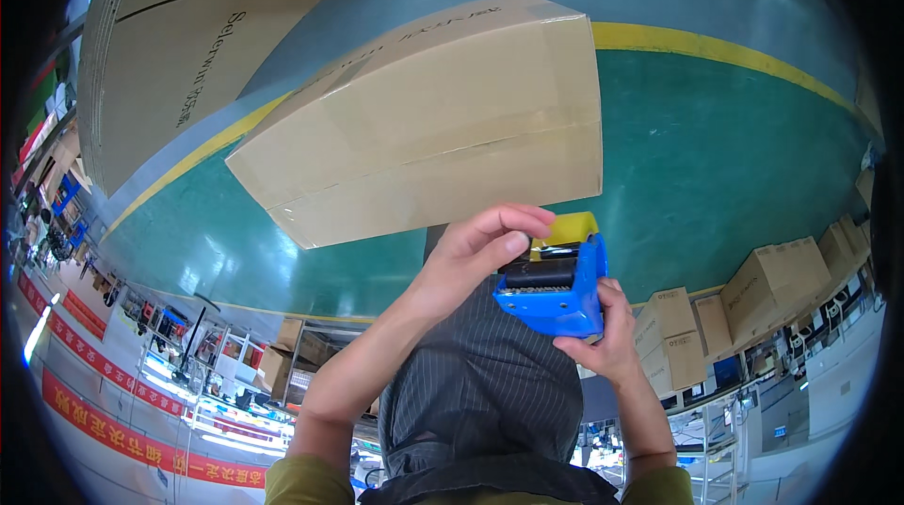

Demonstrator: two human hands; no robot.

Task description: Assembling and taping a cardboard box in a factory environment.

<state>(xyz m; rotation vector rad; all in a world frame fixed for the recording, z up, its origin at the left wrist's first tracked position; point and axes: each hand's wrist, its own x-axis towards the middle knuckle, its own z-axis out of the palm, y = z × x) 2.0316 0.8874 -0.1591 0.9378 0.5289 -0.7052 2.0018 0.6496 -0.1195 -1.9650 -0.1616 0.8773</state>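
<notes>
My right hand [610,334] is wrapped round the body of a blue tape dispenser [556,314], held up in front of my apron. The dispenser has a serrated metal edge, a black roller [541,272] and a yellow roll [572,225] at its far side. My left hand [480,243] is closed, thumb and index finger pinched together at the dispenser's left side beside the roller. What lies between those fingertips is too small to make out. Beyond both hands, a large closed cardboard box [443,143] lies on the green floor, with a taped seam along its side.
Large flat cardboard [188,44] stands at the far left. Several cardboard boxes [772,284] line the right side. A yellow line [697,42] crosses the floor behind the large box. Shelving and red banners [122,430] show at the lower left.
</notes>
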